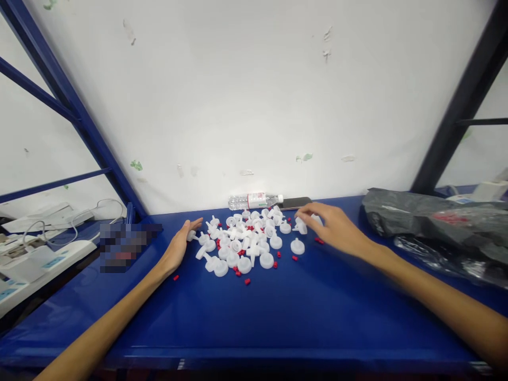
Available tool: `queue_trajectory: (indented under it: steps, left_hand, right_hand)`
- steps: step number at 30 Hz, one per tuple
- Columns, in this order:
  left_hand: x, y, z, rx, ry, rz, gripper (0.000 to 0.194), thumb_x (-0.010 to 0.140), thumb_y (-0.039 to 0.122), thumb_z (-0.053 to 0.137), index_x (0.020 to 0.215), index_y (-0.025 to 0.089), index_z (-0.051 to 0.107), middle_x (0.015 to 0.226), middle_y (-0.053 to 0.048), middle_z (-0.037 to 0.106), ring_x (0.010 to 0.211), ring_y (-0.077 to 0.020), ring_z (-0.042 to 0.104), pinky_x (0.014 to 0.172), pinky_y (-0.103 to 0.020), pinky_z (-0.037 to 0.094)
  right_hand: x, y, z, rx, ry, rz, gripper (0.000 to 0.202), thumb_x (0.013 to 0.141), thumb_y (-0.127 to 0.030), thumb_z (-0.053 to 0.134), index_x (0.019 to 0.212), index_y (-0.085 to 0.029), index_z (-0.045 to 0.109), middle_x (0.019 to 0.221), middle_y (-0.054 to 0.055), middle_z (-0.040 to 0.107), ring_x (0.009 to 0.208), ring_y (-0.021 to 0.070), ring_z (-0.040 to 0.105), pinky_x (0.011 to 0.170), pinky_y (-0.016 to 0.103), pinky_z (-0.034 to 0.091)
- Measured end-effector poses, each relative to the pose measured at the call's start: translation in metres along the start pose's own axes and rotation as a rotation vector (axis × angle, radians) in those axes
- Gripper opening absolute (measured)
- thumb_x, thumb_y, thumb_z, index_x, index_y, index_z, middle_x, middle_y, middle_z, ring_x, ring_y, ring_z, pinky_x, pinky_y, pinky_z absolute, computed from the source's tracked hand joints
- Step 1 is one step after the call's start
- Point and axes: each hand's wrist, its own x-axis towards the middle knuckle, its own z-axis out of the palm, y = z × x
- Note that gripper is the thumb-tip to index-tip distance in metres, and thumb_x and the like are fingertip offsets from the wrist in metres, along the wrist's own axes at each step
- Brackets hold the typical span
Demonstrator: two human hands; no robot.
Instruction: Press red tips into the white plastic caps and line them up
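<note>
Several white plastic caps with stems (244,264) lie in a loose heap on the blue table (278,312), with small red pieces (247,281) scattered among and around them. At the heap's left edge is my left hand (178,247), fingers stretched out and pointing inward, beside a white cap. My right hand (331,225) hovers over the heap's right edge, its fingers bent downward around or just above a white cap (300,226); whether it grips the cap is unclear.
Behind the heap a clear bottle (254,200) lies on its side next to a dark flat phone (296,203). Grey plastic bags (432,217) sit at the right. White power strips (43,270) and cables are at the left, beyond the blue frame (91,137).
</note>
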Motion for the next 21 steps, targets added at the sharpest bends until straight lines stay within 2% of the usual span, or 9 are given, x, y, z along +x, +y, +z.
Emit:
queue_trajectory:
  steps: [2,4,7,10,13,15,17,19,21]
  left_hand:
    - [0.003,0.002,0.008,0.014,-0.001,0.012,0.076,0.098,0.068,0.019,0.146,0.019,0.053,0.146,-0.01,0.058,0.14,-0.0285,0.047,0.121,-0.046,0.026]
    - [0.008,0.004,0.016,0.026,0.002,0.019,0.075,0.098,0.067,0.021,0.145,0.019,0.054,0.146,-0.01,0.058,0.14,-0.0288,0.047,0.122,-0.047,0.024]
    - [0.016,0.007,0.028,0.03,0.0,0.037,0.074,0.099,0.065,0.021,0.144,0.017,0.055,0.145,-0.011,0.059,0.138,-0.0283,0.049,0.122,-0.045,0.025]
    - [0.02,0.011,0.038,0.021,-0.006,0.066,0.071,0.099,0.065,0.023,0.141,0.02,0.059,0.145,-0.009,0.059,0.138,-0.0281,0.049,0.121,-0.045,0.026]
    - [0.021,0.013,0.044,0.002,0.007,0.094,0.068,0.098,0.064,0.026,0.138,0.023,0.062,0.142,-0.008,0.062,0.136,-0.0281,0.051,0.12,-0.046,0.029]
    - [0.023,0.013,0.042,-0.014,0.038,0.111,0.07,0.098,0.063,0.023,0.138,0.021,0.062,0.139,-0.01,0.064,0.132,-0.0277,0.055,0.115,-0.044,0.038]
    - [0.028,0.012,0.036,-0.014,0.091,0.127,0.072,0.098,0.06,0.018,0.136,0.017,0.061,0.133,-0.012,0.067,0.124,-0.0267,0.061,0.105,-0.041,0.047]
    - [0.035,0.011,0.025,0.024,0.168,0.135,0.072,0.097,0.056,0.015,0.131,0.014,0.063,0.121,-0.013,0.071,0.112,-0.0251,0.066,0.092,-0.037,0.054]
    - [0.041,0.008,0.01,0.105,0.257,0.13,0.067,0.096,0.05,0.016,0.118,0.014,0.068,0.104,-0.011,0.072,0.094,-0.0234,0.068,0.077,-0.033,0.055]
  right_hand:
    - [0.004,0.015,-0.008,-0.03,0.093,0.077,0.04,0.103,-0.044,0.038,0.105,-0.023,0.072,0.11,0.005,0.075,0.102,0.0246,0.069,0.09,0.035,0.049]
    - [0.008,0.036,-0.012,-0.031,0.11,0.178,0.047,0.105,-0.042,0.029,0.114,-0.023,0.071,0.118,0.006,0.074,0.113,0.0268,0.066,0.098,0.038,0.047]
    - [0.009,0.061,-0.008,-0.056,0.012,0.375,0.056,0.105,-0.043,0.02,0.13,-0.02,0.065,0.137,0.009,0.065,0.131,0.0327,0.056,0.11,0.047,0.04]
    - [0.006,0.067,0.006,-0.05,-0.05,0.377,0.062,0.105,-0.051,0.018,0.137,-0.019,0.06,0.142,0.01,0.061,0.136,0.0337,0.051,0.113,0.049,0.037]
    - [0.003,0.055,0.022,-0.027,-0.106,0.304,0.062,0.105,-0.053,0.017,0.144,-0.021,0.054,0.148,0.006,0.056,0.14,0.0262,0.047,0.118,0.041,0.033]
    - [0.001,0.048,0.028,0.027,-0.14,0.238,0.064,0.104,-0.057,0.017,0.147,-0.022,0.051,0.152,0.005,0.052,0.143,0.0241,0.043,0.121,0.04,0.029]
    - [0.002,0.047,0.028,0.051,-0.117,0.206,0.064,0.104,-0.058,0.017,0.146,-0.024,0.05,0.153,0.004,0.051,0.144,0.0231,0.043,0.121,0.04,0.029]
    - [0.004,0.054,0.023,0.029,-0.054,0.219,0.062,0.104,-0.056,0.016,0.142,-0.025,0.054,0.147,0.005,0.056,0.14,0.023,0.047,0.119,0.039,0.032]
    - [0.006,0.065,0.014,-0.025,0.002,0.288,0.061,0.105,-0.053,0.015,0.131,-0.024,0.062,0.133,0.006,0.066,0.127,0.0233,0.059,0.111,0.036,0.04]
